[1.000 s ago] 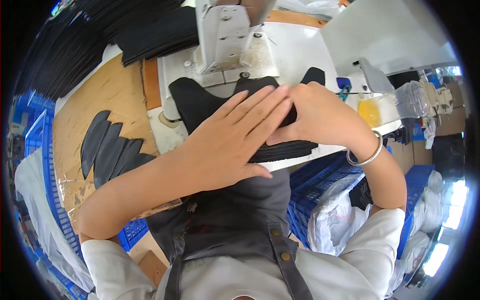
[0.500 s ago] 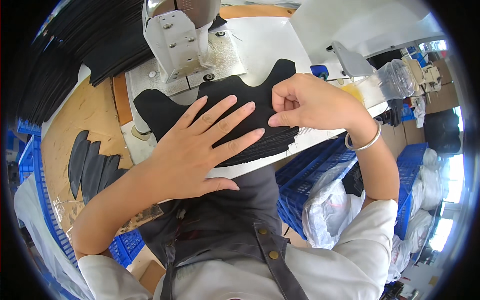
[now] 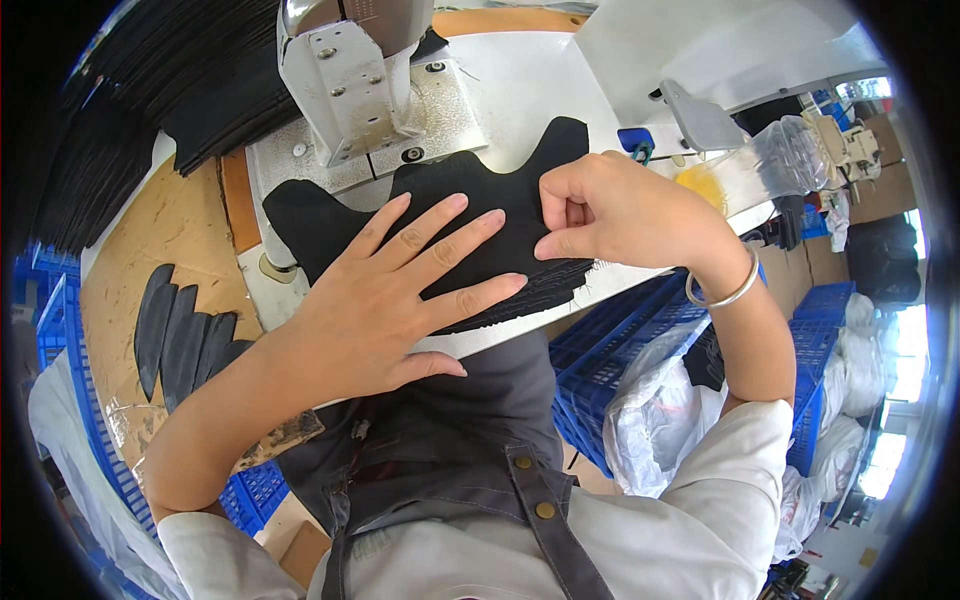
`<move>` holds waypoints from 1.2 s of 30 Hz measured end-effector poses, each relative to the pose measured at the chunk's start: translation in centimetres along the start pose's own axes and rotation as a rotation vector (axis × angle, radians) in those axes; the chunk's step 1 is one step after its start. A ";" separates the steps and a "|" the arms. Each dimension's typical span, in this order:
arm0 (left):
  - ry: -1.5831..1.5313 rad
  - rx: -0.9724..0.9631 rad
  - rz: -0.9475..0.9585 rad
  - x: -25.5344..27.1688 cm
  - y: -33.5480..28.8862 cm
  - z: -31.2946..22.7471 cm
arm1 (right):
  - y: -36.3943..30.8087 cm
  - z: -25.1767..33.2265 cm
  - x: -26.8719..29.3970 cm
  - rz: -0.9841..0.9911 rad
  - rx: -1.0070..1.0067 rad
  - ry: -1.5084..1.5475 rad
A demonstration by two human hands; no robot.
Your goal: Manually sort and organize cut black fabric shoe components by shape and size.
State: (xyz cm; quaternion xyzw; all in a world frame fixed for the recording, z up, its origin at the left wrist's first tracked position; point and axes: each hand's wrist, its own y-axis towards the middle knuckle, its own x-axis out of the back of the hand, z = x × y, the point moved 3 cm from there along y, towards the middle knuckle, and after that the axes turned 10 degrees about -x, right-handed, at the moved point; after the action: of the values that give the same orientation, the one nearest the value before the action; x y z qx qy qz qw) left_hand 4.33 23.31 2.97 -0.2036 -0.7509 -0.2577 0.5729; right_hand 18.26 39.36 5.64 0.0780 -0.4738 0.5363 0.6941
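Note:
A stack of black cut fabric pieces with a wavy far edge lies on the white sewing machine bed, just in front of the machine head. My left hand rests flat on the stack, its fingers spread. At the stack's right side my right hand is closed, thumb and curled index finger pinching the edge of the black fabric. The layers' frayed near edges fan out between my hands and the table's front edge.
Long black strips are piled at the far left. Several dark curved pieces lie on the brown board. Below right stands a blue crate with a white plastic bag. A grey lever plate is beyond my right hand.
Almost nothing differs. The whole view has shifted slightly, and both hands keep their places on the black fabric.

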 end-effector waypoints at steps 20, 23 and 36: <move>0.052 0.013 -0.289 0.1 -1.2 -1.0 | -4.9 2.1 -4.1 -0.718 0.087 0.748; 0.575 0.117 -0.464 2.6 -2.7 -3.1 | -5.5 3.2 -3.0 -0.461 0.218 1.094; 0.993 0.501 -0.551 11.7 -15.2 3.7 | -3.0 4.2 -6.4 -0.639 0.349 0.495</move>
State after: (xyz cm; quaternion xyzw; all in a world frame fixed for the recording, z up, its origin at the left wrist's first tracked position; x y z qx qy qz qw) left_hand -10.62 13.83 11.14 0.2826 -0.4573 -0.2762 0.7967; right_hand 18.44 31.22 4.32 0.2057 -0.1474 0.3694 0.8941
